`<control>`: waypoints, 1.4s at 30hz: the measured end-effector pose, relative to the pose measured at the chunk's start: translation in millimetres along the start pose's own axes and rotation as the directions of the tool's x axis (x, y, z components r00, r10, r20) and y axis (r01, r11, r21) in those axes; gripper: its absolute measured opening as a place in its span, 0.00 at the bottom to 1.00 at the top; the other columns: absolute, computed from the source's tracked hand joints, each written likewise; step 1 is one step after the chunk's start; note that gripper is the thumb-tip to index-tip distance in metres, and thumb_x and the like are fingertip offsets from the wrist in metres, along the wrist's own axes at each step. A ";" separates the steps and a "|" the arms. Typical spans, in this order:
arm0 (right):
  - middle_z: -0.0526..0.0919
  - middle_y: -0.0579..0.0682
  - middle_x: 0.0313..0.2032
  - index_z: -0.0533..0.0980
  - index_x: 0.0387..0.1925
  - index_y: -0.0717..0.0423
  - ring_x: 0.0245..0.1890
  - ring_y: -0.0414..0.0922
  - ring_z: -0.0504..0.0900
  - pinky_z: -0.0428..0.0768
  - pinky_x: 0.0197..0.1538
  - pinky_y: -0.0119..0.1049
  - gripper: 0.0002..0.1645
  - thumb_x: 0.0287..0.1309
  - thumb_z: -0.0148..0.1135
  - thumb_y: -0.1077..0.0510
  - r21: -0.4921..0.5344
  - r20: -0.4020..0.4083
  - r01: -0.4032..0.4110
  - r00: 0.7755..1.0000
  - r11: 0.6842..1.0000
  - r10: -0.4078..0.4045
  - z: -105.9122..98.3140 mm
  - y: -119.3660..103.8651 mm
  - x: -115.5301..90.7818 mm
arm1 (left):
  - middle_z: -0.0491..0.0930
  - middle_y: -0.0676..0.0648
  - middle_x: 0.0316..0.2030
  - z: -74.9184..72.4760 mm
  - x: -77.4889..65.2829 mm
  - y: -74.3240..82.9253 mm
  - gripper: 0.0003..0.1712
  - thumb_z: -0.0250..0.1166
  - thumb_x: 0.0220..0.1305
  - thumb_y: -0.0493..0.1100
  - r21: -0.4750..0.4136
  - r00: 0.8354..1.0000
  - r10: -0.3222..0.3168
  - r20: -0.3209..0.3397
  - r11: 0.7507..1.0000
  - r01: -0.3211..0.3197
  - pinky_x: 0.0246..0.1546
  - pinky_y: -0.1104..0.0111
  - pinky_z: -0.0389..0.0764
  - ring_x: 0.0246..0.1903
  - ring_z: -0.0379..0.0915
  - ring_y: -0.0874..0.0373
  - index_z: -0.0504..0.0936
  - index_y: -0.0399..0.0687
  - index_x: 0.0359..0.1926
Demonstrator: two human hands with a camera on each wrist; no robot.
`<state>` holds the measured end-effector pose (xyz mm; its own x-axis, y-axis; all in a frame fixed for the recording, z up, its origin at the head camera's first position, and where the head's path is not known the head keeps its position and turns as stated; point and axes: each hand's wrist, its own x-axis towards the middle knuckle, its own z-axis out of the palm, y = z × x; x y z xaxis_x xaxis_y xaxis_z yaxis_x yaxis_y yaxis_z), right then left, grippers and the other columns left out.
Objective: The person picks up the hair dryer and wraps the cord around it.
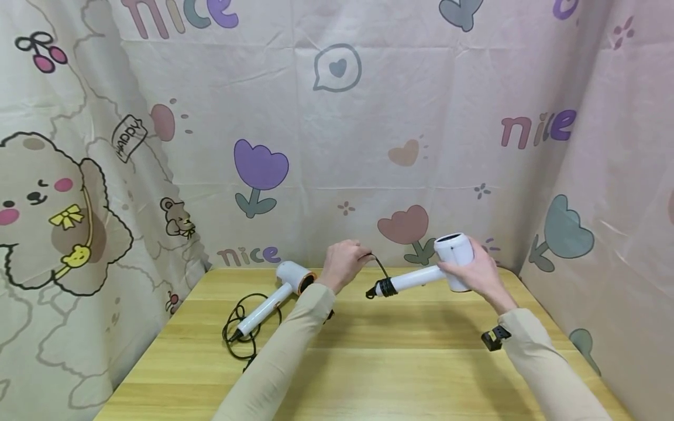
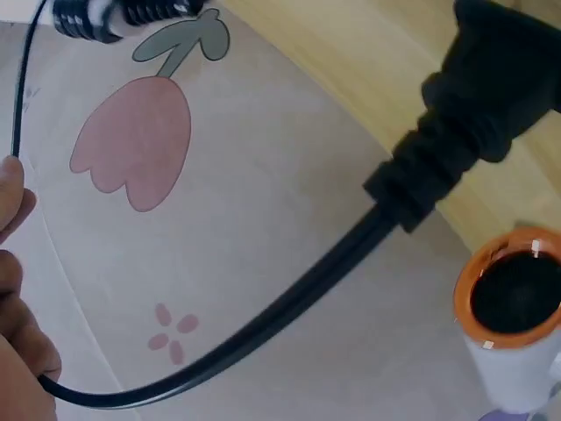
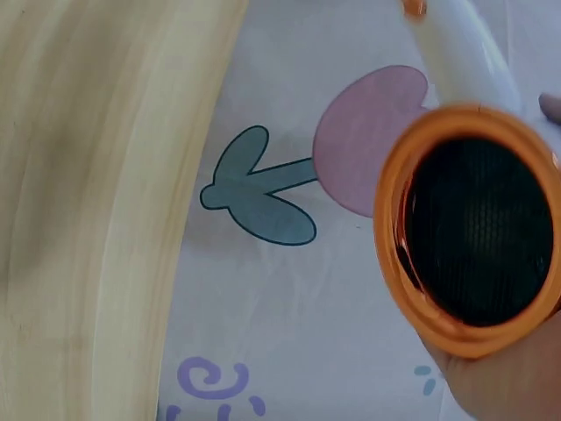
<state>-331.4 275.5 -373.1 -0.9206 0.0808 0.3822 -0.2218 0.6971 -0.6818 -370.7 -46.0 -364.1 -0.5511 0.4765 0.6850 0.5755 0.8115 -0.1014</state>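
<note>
My right hand (image 1: 479, 272) grips a white hair dryer (image 1: 421, 278) by its barrel, above the table. In the right wrist view its orange-rimmed end (image 3: 478, 230) faces the camera. Black cord (image 1: 388, 286) is wound round the end of its handle. From there a stretch runs up to my left hand (image 1: 343, 263), which pinches it. A black plug (image 2: 473, 105) hangs on the cord's free end in the left wrist view. Left of that hand, a second white hair dryer (image 1: 268, 307) lies on the table, its black cord (image 1: 227, 333) in loose loops.
The wooden table (image 1: 368, 380) reaches back to a printed curtain (image 1: 326, 146), which also hangs along both sides. A small black camera (image 1: 495, 338) is strapped at the right wrist.
</note>
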 end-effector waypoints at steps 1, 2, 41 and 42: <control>0.78 0.63 0.45 0.59 0.71 0.56 0.39 0.56 0.79 0.79 0.33 0.38 0.56 0.47 0.76 0.40 0.013 0.017 0.013 1.000 1.000 -0.013 -1.2 -0.5 0.5 | 0.78 0.59 0.21 -0.3 -0.2 -1.0 0.07 0.69 0.59 0.56 -0.011 1.000 -0.011 0.003 1.000 0.011 0.19 0.74 0.71 0.21 0.74 0.65 0.90 0.64 0.32; 0.78 0.63 0.45 0.59 0.70 0.57 0.40 0.56 0.79 0.79 0.34 0.38 0.55 0.47 0.76 0.42 0.025 0.031 0.027 0.999 0.999 -0.028 -2.4 -0.6 1.1 | 0.79 0.59 0.22 -0.4 -0.3 -2.0 0.07 0.69 0.59 0.56 -0.025 1.000 -0.024 0.004 0.999 0.024 0.19 0.74 0.71 0.22 0.75 0.65 0.90 0.64 0.33; 0.83 0.41 0.36 0.57 0.61 0.54 0.36 0.41 0.85 0.84 0.41 0.39 0.27 0.71 0.51 0.44 0.657 0.415 -0.397 0.900 0.640 0.132 -14.2 22.2 -14.7 | 0.89 0.54 0.38 36.8 -37.0 4.1 0.12 0.69 0.58 0.59 -0.304 0.823 -0.446 0.350 0.777 0.551 0.27 0.68 0.78 0.33 0.84 0.59 0.91 0.62 0.36; 0.82 0.41 0.36 0.58 0.60 0.53 0.36 0.41 0.85 0.84 0.42 0.39 0.26 0.71 0.52 0.43 0.673 0.417 -0.416 0.896 0.612 0.151 -14.7 20.1 -13.7 | 0.89 0.54 0.38 36.2 -37.3 5.4 0.12 0.69 0.59 0.59 -0.306 0.825 -0.433 0.364 0.781 0.545 0.27 0.68 0.78 0.33 0.84 0.59 0.91 0.61 0.35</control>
<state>-318.6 298.9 -382.8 -0.9926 -0.1195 -0.0210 0.0314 -0.0865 -0.9958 -369.0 -47.2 -416.4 -0.9236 0.1652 0.3460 0.3340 0.7897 0.5145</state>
